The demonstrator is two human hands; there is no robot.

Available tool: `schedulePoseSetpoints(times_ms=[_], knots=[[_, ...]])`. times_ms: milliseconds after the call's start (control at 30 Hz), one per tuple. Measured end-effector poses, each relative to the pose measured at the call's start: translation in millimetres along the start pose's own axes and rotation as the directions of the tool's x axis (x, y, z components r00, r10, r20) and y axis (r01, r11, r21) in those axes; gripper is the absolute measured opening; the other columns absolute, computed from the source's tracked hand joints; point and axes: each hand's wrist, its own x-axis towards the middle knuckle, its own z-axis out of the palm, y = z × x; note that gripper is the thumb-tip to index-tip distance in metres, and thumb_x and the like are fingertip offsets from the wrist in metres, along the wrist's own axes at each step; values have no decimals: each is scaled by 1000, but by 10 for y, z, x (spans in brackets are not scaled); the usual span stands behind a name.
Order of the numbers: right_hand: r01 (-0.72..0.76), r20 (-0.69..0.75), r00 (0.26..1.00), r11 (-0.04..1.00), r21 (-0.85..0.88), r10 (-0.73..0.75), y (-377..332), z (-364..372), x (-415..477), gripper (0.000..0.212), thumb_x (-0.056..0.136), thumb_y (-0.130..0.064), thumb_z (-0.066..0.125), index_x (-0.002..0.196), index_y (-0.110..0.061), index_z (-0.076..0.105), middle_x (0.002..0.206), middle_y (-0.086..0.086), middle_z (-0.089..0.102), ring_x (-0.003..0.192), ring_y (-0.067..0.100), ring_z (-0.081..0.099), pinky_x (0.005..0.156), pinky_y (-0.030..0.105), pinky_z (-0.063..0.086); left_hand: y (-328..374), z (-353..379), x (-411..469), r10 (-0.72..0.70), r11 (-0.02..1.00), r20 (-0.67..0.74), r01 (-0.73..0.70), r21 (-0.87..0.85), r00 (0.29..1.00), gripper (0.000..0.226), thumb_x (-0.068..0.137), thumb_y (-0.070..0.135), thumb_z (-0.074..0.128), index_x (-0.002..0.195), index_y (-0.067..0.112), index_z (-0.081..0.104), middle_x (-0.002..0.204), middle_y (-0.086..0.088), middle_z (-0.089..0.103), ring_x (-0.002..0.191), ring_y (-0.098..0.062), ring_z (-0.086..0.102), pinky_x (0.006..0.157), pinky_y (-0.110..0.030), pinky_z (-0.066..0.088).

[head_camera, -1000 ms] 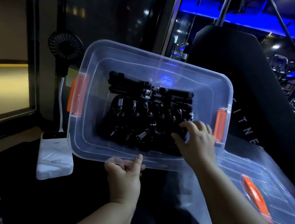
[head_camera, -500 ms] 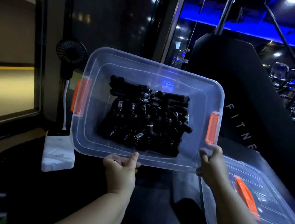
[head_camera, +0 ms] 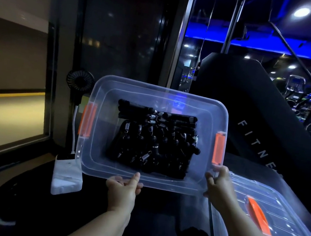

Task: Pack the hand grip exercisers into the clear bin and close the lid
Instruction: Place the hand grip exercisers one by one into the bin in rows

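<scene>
Bin (head_camera: 97,155) is held tilted toward the camera. Its near rim is gripped by the left hand (head_camera: 123,189), thumb on top, fingers curled under. Grip exercisers (head_camera: 154,140) are piled inside. Near-right corner is gripped by the right hand (head_camera: 219,185), fingers closed round the rim. Lid (head_camera: 289,210) lies off to the right, not fitted. Packing judged done; next: bin set flat, lid aligned, orange latches (head_camera: 218,149) pressed down.

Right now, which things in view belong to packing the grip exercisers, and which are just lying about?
Part of the job: clear bin, gripped at its near rim by the left hand and right hand; grip exercisers inside it; lid, lying off to the right.

Just lying about: small fan; white box; black gym machine behind.
</scene>
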Motion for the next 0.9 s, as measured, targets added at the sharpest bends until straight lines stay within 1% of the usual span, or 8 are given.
schedulePoseSetpoints(times_ms=[100,233,400,567,667,733,800,900], knots=[[22,-7,1000,1000,-7,-22,-13,-26,-20,21,94,-30,53,99,-35,34,85,11,60,66,34,64,67,50,55,88,-47,29,-4,1000,43,3,12,999,38,86,15,70,109,8,40,85,-20,69,66,-16,68,57,-23,53],[37,-12,999,999,30,-36,-78,-116,-29,19,95,-29,51,98,-36,33,77,9,56,59,32,63,59,52,57,217,-54,41,16,999,65,-18,27,998,41,83,17,74,106,11,40,84,-13,68,71,-17,68,66,-26,54],[10,-18,1000,999,44,-9,-137,-280,-13,19,94,-28,52,105,-29,37,89,5,54,63,32,65,61,47,58,330,7,39,53,997,15,-54,62,998,59,71,18,84,107,13,38,82,-7,65,67,-15,63,67,-27,52],[-7,-24,1000,994,106,9,-103,-382,-36,21,95,-21,54,110,-22,39,88,2,51,36,14,60,36,22,45,383,-39,72,44,998,-36,-42,54,998,75,64,19,89,116,13,35,79,-3,59,64,-15,58,67,-28,52],[-4,-34,999,992,128,8,-94,-411,-51,21,95,-20,55,109,-20,40,85,3,52,35,13,58,34,20,43,447,-114,136,36,999,-100,-33,30,994,78,64,23,89,121,3,40,83,-7,59,66,-19,58,76,-38,57],[-5,-43,999,992,128,10,-104,-429,-45,20,94,-21,56,108,-18,41,83,4,54,34,14,58,33,20,42,494,-186,199,83,994,-139,-72,84,987,76,65,26,88,119,1,40,84,-7,57,73,-23,58,85,-43,55],[-4,-47,999,992,129,10,-127,-442,-27,20,94,-22,56,107,-17,42,84,2,55,35,15,58,33,19,41,581,-266,256,170,970,-148,-139,198,974,73,68,30,85,116,11,34,90,-7,55,81,-24,58,88,-43,52],[-14,-53,998,992,125,20,-170,-456,21,20,94,-25,57,106,-16,44,87,-1,53,36,15,59,33,19,42,748,-346,370,322,890,-78,-273,365,944,84,68,32,85,129,7,32,117,-16,52,98,-29,56,88,-40,47]])
